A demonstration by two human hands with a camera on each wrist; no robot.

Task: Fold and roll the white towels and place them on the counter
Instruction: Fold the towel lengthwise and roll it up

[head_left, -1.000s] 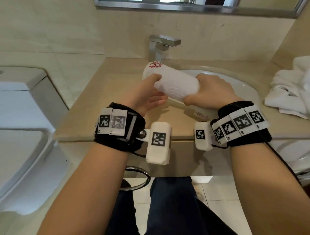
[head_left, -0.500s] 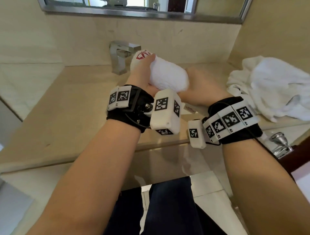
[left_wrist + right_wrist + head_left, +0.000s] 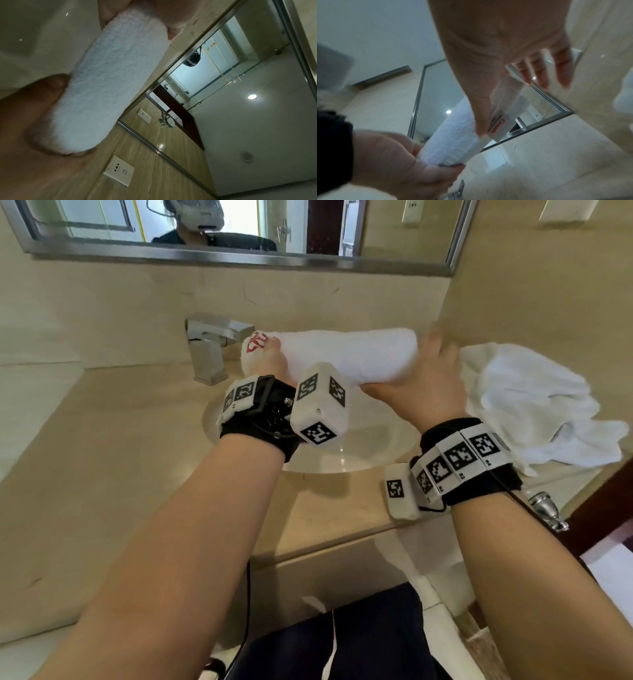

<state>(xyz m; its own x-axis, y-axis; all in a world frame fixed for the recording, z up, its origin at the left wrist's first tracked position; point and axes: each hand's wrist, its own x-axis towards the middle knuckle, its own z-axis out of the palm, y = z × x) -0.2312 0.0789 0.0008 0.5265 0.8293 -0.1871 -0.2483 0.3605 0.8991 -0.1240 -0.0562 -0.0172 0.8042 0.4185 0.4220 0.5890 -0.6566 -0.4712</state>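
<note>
White terry, rolled tight: the rolled towel (image 3: 342,354) hangs level in the air above the sink (image 3: 370,453), just in front of the tap (image 3: 212,347), and I hold it at both ends. My left hand (image 3: 270,361) has its fingers curled round the end with the red stitching, nearest the tap. My right hand (image 3: 424,385) cups the far end from below and behind; the right wrist view shows its fingers (image 3: 539,73) fairly straight, propping more than clamping, with the label tag loose under the palm.

To do this well, I judge I should keep even squeeze from both ends so the roll cannot slacken, tuck the tag in, then lower it seam-down onto the desk (image 3: 113,440) left of the sink, away from the unfolded towels (image 3: 527,412) heaped right of the sink.
</note>
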